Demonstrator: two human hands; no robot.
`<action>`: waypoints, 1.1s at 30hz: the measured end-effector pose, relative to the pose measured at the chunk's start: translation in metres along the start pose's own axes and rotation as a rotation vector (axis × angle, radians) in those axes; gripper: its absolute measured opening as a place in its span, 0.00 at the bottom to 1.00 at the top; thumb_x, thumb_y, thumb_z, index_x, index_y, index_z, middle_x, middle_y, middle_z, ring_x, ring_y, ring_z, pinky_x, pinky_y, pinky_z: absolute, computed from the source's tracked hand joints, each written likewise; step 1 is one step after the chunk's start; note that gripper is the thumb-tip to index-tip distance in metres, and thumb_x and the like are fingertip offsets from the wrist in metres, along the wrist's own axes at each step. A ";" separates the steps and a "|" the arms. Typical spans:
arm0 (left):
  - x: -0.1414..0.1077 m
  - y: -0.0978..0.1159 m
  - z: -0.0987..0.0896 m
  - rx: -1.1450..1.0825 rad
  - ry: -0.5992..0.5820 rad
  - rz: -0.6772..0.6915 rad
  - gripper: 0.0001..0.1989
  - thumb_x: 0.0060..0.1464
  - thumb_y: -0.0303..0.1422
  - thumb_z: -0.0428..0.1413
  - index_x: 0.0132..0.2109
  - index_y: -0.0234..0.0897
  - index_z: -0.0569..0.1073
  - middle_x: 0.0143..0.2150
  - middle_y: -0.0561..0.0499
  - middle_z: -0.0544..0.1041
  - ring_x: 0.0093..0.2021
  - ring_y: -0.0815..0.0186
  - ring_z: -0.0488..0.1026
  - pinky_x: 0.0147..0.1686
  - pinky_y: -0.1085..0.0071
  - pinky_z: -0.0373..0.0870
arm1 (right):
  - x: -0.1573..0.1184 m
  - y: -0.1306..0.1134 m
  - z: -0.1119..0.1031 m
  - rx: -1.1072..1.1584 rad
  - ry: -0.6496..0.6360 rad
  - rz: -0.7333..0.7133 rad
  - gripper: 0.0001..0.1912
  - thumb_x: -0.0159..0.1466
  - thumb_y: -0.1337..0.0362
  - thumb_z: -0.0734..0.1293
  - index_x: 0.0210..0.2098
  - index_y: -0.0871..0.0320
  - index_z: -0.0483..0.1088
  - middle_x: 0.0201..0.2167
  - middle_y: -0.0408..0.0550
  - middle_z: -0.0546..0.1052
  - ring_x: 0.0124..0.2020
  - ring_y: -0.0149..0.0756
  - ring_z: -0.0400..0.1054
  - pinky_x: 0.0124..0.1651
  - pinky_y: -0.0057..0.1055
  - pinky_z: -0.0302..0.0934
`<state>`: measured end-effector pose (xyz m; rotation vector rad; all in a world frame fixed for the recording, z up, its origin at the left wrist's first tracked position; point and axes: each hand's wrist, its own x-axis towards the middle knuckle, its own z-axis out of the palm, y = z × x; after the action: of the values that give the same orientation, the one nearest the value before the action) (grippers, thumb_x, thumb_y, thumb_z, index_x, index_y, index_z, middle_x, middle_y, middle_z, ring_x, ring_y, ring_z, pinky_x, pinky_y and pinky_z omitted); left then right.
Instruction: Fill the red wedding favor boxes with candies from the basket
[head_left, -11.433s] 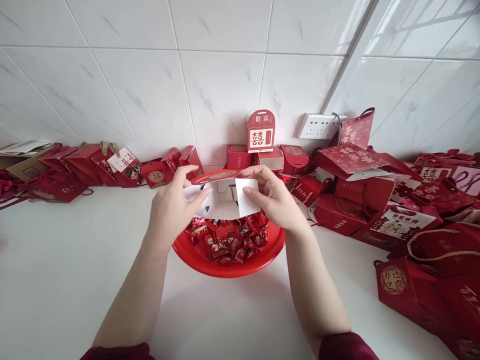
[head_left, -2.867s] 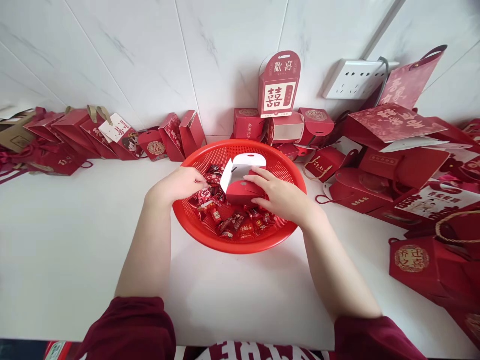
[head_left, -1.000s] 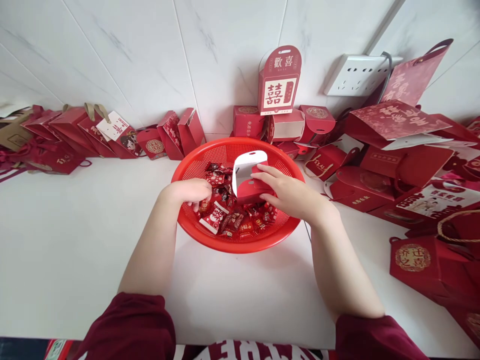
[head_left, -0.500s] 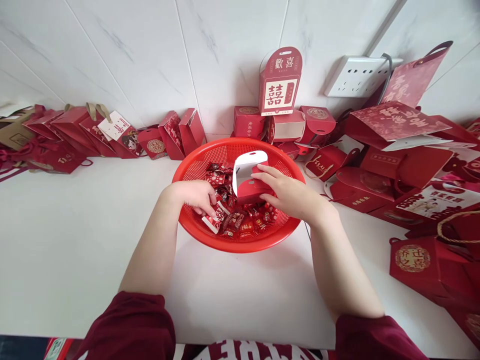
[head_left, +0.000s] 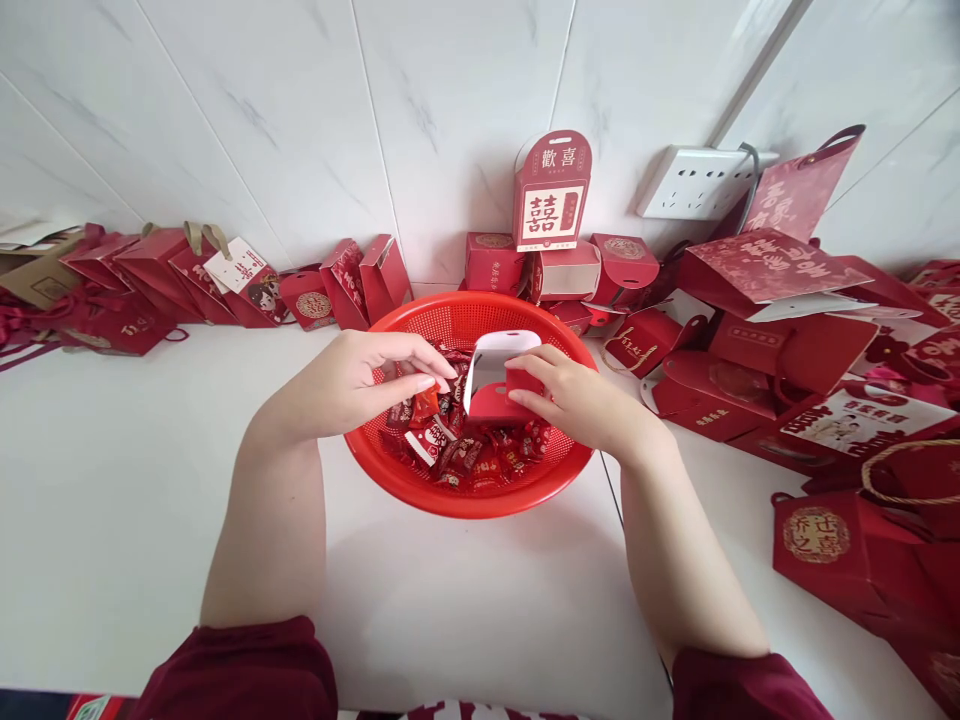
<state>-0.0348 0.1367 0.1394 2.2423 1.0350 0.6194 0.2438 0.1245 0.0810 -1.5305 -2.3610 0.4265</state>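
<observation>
A red plastic basket (head_left: 480, 505) holds several wrapped candies, among them a white-and-red one (head_left: 430, 440). My left hand (head_left: 352, 385) is over its left side, thumb and fingers pinched on a small orange-red wrapped candy (head_left: 426, 403). In my right hand (head_left: 574, 395) is a small red paper box (head_left: 491, 403), gripped from its right side and tilted above the candies. Its flap stands up, showing the white inside (head_left: 502, 355); the box's underside is hidden.
Red gift boxes and bags line the wall on the left (head_left: 154, 262). A tall box (head_left: 553, 195) stands on smaller ones behind the basket. More boxes (head_left: 720, 390) are piled at the right, below a white power strip (head_left: 697, 182).
My left hand has risen from among the candies and now pinches an orange-red one near the box. My right hand still holds the box in about the same place. The view has shifted slightly.
</observation>
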 end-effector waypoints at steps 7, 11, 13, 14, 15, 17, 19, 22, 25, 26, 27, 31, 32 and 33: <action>0.016 0.007 0.026 -0.584 0.359 -0.071 0.03 0.54 0.31 0.64 0.38 0.40 0.81 0.38 0.51 0.82 0.32 0.70 0.78 0.34 0.76 0.76 | 0.006 -0.009 0.002 0.028 0.061 0.017 0.16 0.74 0.60 0.56 0.44 0.54 0.75 0.34 0.46 0.78 0.35 0.39 0.71 0.34 0.32 0.58; 0.025 0.006 0.040 -0.874 0.394 -0.262 0.09 0.49 0.33 0.68 0.39 0.38 0.80 0.36 0.51 0.82 0.31 0.71 0.79 0.30 0.81 0.75 | -0.001 -0.021 -0.006 0.364 0.284 -0.085 0.22 0.75 0.52 0.55 0.34 0.56 0.72 0.26 0.42 0.72 0.28 0.32 0.64 0.32 0.29 0.54; 0.026 0.006 0.045 -0.945 0.354 -0.275 0.10 0.49 0.33 0.68 0.40 0.38 0.80 0.34 0.51 0.82 0.32 0.70 0.80 0.29 0.82 0.73 | -0.004 -0.026 -0.009 0.490 0.281 -0.151 0.21 0.74 0.51 0.57 0.33 0.57 0.71 0.27 0.42 0.72 0.29 0.30 0.63 0.34 0.28 0.55; 0.026 0.007 0.047 -0.954 0.329 -0.272 0.11 0.49 0.33 0.68 0.41 0.38 0.80 0.34 0.51 0.82 0.32 0.70 0.80 0.29 0.82 0.73 | -0.004 -0.027 -0.009 0.524 0.258 -0.185 0.20 0.73 0.51 0.59 0.33 0.57 0.71 0.27 0.41 0.71 0.29 0.30 0.62 0.34 0.28 0.55; 0.026 0.007 0.049 -0.946 0.306 -0.261 0.11 0.50 0.34 0.67 0.42 0.38 0.80 0.34 0.51 0.82 0.33 0.70 0.80 0.29 0.81 0.73 | -0.004 -0.027 -0.009 0.551 0.233 -0.213 0.20 0.73 0.52 0.60 0.32 0.58 0.71 0.27 0.41 0.71 0.29 0.30 0.61 0.35 0.28 0.55; 0.025 0.009 0.051 -0.878 0.273 -0.227 0.12 0.52 0.36 0.66 0.44 0.38 0.80 0.34 0.50 0.82 0.32 0.70 0.79 0.28 0.80 0.72 | -0.003 -0.026 -0.007 0.608 0.192 -0.243 0.19 0.72 0.53 0.61 0.31 0.58 0.69 0.26 0.41 0.69 0.28 0.29 0.59 0.34 0.28 0.54; 0.025 0.011 0.053 -0.764 0.245 -0.196 0.13 0.53 0.37 0.65 0.45 0.38 0.80 0.35 0.50 0.81 0.31 0.70 0.77 0.27 0.78 0.72 | -0.002 -0.024 -0.006 0.665 0.164 -0.246 0.19 0.73 0.53 0.61 0.29 0.58 0.68 0.26 0.41 0.68 0.28 0.30 0.59 0.33 0.28 0.54; 0.024 0.013 0.054 -0.630 0.161 -0.192 0.13 0.52 0.37 0.66 0.44 0.36 0.80 0.34 0.49 0.80 0.33 0.67 0.76 0.31 0.74 0.73 | -0.003 -0.024 -0.006 0.677 0.167 -0.244 0.18 0.73 0.54 0.61 0.30 0.58 0.68 0.27 0.42 0.69 0.29 0.30 0.60 0.34 0.29 0.55; 0.024 0.015 0.054 -0.612 0.141 -0.184 0.10 0.51 0.36 0.66 0.38 0.34 0.80 0.30 0.50 0.78 0.32 0.67 0.74 0.33 0.72 0.73 | -0.005 -0.026 -0.007 0.618 0.224 -0.265 0.17 0.73 0.55 0.60 0.30 0.57 0.67 0.27 0.42 0.69 0.29 0.31 0.60 0.35 0.29 0.56; 0.024 0.015 0.053 -0.608 0.146 -0.173 0.09 0.52 0.36 0.66 0.36 0.34 0.79 0.29 0.51 0.76 0.31 0.68 0.72 0.32 0.73 0.72 | -0.006 -0.027 -0.007 0.594 0.240 -0.278 0.17 0.73 0.56 0.60 0.30 0.57 0.67 0.27 0.43 0.69 0.29 0.31 0.60 0.35 0.29 0.55; 0.023 0.016 0.051 -0.596 0.148 -0.163 0.09 0.52 0.36 0.66 0.34 0.34 0.79 0.28 0.52 0.75 0.29 0.69 0.71 0.31 0.73 0.70 | -0.006 -0.028 -0.007 0.569 0.250 -0.297 0.17 0.73 0.57 0.60 0.30 0.57 0.67 0.27 0.43 0.69 0.29 0.31 0.60 0.34 0.29 0.55; 0.017 0.021 0.043 -0.512 0.114 -0.148 0.09 0.53 0.35 0.65 0.31 0.34 0.76 0.26 0.53 0.73 0.26 0.72 0.68 0.26 0.75 0.63 | -0.003 -0.029 -0.005 0.475 0.220 -0.397 0.16 0.73 0.59 0.60 0.30 0.57 0.67 0.27 0.43 0.69 0.29 0.31 0.60 0.35 0.29 0.55; 0.017 0.022 0.043 -0.507 0.103 -0.147 0.10 0.54 0.35 0.64 0.31 0.34 0.75 0.26 0.53 0.74 0.26 0.72 0.68 0.27 0.75 0.63 | -0.002 -0.029 -0.004 0.458 0.208 -0.416 0.16 0.73 0.59 0.60 0.30 0.57 0.66 0.26 0.42 0.68 0.29 0.31 0.60 0.35 0.29 0.55; 0.017 0.022 0.043 -0.517 0.098 -0.140 0.10 0.55 0.35 0.64 0.31 0.34 0.74 0.27 0.53 0.74 0.27 0.72 0.69 0.28 0.75 0.64 | -0.002 -0.030 -0.002 0.445 0.211 -0.424 0.16 0.73 0.59 0.59 0.30 0.57 0.66 0.25 0.42 0.68 0.28 0.31 0.59 0.34 0.29 0.55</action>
<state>0.0134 0.1246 0.1259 1.6920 0.9391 0.8335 0.2207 0.1116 0.0948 -0.8108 -2.1554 0.5995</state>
